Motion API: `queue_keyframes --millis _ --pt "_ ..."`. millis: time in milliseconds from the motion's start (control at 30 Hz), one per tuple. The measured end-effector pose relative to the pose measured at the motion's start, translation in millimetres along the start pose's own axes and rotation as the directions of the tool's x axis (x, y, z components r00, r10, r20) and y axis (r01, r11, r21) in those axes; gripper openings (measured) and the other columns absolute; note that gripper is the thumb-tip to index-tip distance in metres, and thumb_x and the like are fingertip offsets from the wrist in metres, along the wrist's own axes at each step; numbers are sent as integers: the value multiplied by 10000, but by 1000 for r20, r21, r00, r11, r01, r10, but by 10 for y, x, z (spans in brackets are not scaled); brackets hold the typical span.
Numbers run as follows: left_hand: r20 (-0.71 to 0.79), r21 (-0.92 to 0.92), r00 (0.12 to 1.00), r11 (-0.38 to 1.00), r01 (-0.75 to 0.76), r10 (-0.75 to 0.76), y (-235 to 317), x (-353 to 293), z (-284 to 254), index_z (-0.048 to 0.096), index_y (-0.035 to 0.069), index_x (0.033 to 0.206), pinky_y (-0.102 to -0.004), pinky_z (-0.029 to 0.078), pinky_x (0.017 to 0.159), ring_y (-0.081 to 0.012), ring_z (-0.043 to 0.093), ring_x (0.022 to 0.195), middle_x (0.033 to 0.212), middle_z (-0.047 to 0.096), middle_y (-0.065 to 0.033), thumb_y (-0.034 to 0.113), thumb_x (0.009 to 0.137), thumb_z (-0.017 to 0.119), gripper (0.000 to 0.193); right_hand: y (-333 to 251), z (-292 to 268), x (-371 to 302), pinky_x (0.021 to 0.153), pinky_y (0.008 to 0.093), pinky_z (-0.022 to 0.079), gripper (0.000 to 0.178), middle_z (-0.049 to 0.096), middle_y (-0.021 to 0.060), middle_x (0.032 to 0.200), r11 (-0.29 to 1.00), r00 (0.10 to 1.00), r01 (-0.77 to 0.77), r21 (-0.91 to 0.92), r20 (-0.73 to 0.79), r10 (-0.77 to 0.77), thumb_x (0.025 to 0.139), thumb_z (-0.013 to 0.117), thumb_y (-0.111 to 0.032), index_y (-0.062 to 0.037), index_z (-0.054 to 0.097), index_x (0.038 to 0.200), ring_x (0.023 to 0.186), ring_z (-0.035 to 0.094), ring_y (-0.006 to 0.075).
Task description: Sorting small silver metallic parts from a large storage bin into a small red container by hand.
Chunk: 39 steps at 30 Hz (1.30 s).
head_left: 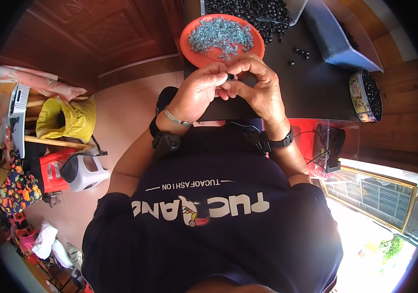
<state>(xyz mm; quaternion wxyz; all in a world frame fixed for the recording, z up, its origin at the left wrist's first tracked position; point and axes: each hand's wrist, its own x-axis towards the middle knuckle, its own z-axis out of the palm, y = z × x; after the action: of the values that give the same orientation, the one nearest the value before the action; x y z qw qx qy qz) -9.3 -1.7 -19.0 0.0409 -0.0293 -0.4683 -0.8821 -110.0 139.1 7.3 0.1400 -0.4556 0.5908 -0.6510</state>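
Observation:
Both of my hands meet at the near edge of a dark table [311,90], fingertips together. My left hand [196,90] pinches a small black round piece [230,77] between thumb and fingers. The thumb and forefinger of my right hand [260,88] close on the same piece from the other side, making a loop. Just beyond my fingers lies an orange plate [185,46] with many tiny shiny clear-blue pieces [218,36] on it. Behind the plate is a heap of small black round parts [262,14], partly in a clear tray. What my fingertips cover is hidden.
Several loose black parts [301,52] lie right of the plate. Farther right stand a blue-grey bin [341,41] and a round printed tub [360,95] of black pieces. A yellow bag [67,119], a stool [86,171] and another person [18,180] are at the left.

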Motion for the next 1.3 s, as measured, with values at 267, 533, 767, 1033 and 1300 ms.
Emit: queue_keyframes --millis 267,533,767,1033,1300 --pt "-59 -3 998 1000 -8 7 19 -85 -104 542 31 1020 -288 423 747 -172 573 845 966 583 -67 229 956 452 227 -43 -72 102 741 262 484 187 634 33 981 994 990 -50 -98 126 62 737 755 -35 -50 669 903 859 598 118" --pt "-207 -50 972 991 -127 114 157 -258 -341 547 66 956 -286 415 743 -168 565 824 909 568 -50 253 964 437 217 -61 -335 591 709 314 486 130 639 71 877 664 954 228 -712 298 -9 797 673 -90 -46 683 919 796 605 217" --pt "-235 -89 966 987 -130 106 174 -314 -346 553 62 951 -284 416 741 -172 570 816 914 586 -56 238 952 446 206 128 -106 961 705 362 492 167 642 86 802 451 865 358 -818 472 170 778 648 -217 -94 697 879 769 619 268" --pt "-240 -79 964 988 -136 114 183 -362 -397 560 58 948 -287 415 738 -176 569 809 916 590 -58 256 942 461 222 272 -106 1055 681 352 491 166 665 102 797 490 852 256 -833 435 293 783 624 -183 -78 693 892 712 621 259" --pt "-260 -106 960 986 -130 98 168 -338 -362 587 62 924 -261 423 697 -158 591 757 874 625 -57 244 923 482 210 264 -372 1085 622 226 449 171 630 17 754 847 822 -257 -465 356 445 857 616 -119 7 658 964 645 530 74"
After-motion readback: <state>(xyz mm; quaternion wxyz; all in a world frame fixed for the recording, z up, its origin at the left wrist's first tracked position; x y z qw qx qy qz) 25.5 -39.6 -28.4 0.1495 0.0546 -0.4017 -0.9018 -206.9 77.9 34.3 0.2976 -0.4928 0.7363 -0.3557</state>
